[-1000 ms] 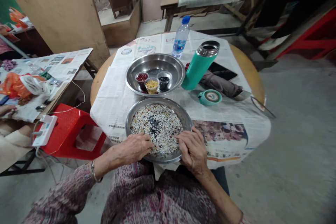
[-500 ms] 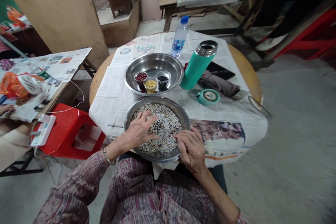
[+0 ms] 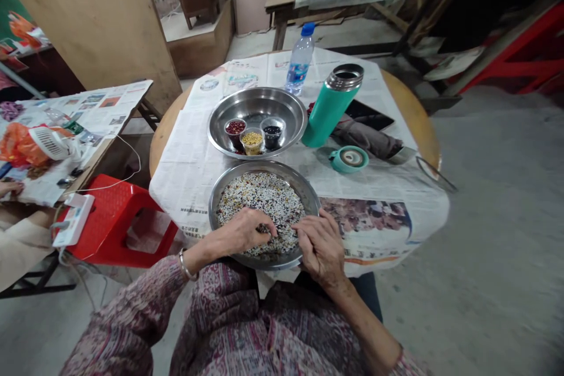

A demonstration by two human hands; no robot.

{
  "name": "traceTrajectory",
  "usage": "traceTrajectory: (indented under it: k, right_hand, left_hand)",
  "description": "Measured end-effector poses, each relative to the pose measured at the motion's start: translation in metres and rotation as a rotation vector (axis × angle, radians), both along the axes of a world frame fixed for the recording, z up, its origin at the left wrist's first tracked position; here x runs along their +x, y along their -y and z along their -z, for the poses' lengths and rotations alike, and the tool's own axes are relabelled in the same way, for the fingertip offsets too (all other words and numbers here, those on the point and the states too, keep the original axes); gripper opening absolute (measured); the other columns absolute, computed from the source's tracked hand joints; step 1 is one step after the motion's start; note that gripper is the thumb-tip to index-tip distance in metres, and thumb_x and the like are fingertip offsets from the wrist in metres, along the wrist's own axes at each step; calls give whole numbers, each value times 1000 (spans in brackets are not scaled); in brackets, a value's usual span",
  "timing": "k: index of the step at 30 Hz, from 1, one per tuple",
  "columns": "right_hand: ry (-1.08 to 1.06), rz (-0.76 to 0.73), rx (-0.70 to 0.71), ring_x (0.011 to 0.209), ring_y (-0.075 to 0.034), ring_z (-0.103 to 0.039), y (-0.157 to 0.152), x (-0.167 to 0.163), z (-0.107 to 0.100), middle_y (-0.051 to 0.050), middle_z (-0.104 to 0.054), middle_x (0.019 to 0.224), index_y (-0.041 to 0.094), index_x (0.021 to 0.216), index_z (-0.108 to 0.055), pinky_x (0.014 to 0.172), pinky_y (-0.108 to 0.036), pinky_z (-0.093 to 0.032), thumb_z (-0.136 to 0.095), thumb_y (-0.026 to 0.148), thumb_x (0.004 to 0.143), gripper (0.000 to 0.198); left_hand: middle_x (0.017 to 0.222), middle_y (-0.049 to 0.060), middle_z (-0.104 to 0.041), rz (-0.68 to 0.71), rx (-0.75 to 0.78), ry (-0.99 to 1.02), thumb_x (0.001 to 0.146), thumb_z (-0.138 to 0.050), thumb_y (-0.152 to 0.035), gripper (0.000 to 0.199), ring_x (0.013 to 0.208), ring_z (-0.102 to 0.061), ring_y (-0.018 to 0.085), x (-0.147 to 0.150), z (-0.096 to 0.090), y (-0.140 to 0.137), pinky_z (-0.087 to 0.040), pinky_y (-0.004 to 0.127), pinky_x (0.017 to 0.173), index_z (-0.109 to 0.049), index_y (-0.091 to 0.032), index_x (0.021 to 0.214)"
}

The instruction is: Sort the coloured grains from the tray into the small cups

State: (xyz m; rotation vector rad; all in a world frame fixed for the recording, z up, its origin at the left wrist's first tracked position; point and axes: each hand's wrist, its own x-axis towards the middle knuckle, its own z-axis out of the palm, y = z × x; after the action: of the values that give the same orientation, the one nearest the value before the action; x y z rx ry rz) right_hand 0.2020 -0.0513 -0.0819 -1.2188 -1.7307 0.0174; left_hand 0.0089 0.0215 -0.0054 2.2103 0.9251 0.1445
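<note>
A steel bowl (image 3: 312,192) at the near edge of the table holds a spread of mixed grains (image 3: 264,194), mostly white with dark and yellow bits. My left hand (image 3: 247,230) is over the bowl's near left part, fingers curled together at the surface of the grains; what they hold is hidden. My right hand (image 3: 322,247) wraps over the bowl's right rim, with its fingertips inside against the grains. Behind stands a wider steel basin (image 3: 282,107) with three clear cups: red beans (image 3: 235,127), yellow beans (image 3: 252,140) and black beans (image 3: 272,130).
Newspaper (image 3: 185,158) covers the round table. A green flask (image 3: 332,108) without its lid, a green cup-shaped lid (image 3: 349,159), a water bottle (image 3: 300,61) and a folded umbrella (image 3: 370,138) are beyond the bowl. A red stool (image 3: 110,217) with a power strip (image 3: 74,220) stands left.
My left hand has moved toward me across the grains, and its spread fingers have curled together. The dark patch in the middle of the grains is more spread out. My right hand stays at the rim.
</note>
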Motion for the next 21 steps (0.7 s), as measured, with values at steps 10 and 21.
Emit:
traceTrajectory:
  k: [10,21]
  right_hand:
    - [8,14,33,90,-20,-64,0,-1,0,-3,-69,87,22,97,-63,106,-48,-42,-50,9,88,21]
    - [-16,8,15,91,-20,-64,1,0,1,-2,-71,89,23,99,-65,106,-49,-42,-51,10,87,22]
  left_hand:
    - [126,8,-61,419,432,-81,96,-47,-13,24,119,-50,22,19,10,-3,-41,36,105,-66,-18,109]
    - [121,13,-57,-114,522,-486,99,-42,-16,25,110,-49,27,-13,-13,-34,-49,40,89,-62,-15,113]
